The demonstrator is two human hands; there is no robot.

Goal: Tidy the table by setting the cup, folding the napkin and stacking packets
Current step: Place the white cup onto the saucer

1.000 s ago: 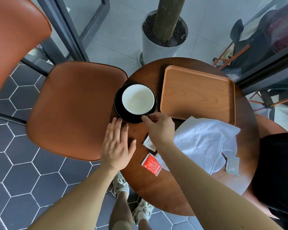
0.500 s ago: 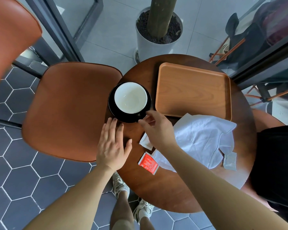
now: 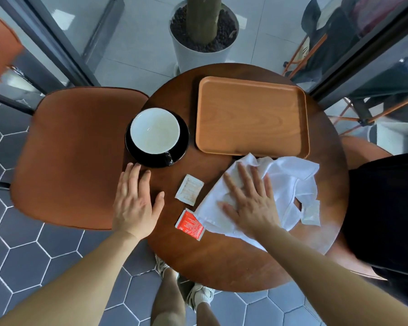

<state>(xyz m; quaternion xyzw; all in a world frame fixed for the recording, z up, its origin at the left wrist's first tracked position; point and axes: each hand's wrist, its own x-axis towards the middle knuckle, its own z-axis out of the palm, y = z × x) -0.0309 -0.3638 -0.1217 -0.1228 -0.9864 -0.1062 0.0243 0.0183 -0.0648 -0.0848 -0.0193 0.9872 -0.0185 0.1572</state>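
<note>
A white-lined cup (image 3: 155,130) stands upright on a black saucer (image 3: 183,142) at the left of the round wooden table (image 3: 222,260), its handle toward me. A crumpled white napkin (image 3: 290,177) lies at the right; my right hand (image 3: 250,198) rests flat on it, fingers spread. My left hand (image 3: 136,203) lies flat and open on the table's left edge, just below the saucer. A pale packet (image 3: 189,189) and a red packet (image 3: 190,224) lie between my hands. Another pale packet (image 3: 311,212) sits by the napkin's right side.
An empty wooden tray (image 3: 252,116) lies at the back of the table. An orange chair (image 3: 73,156) stands close on the left, a potted trunk (image 3: 204,31) behind the table, and a person in black (image 3: 384,208) at the right edge.
My right hand has let go of the cup handle and moved right, down onto the napkin. The left hand has stayed flat near the saucer.
</note>
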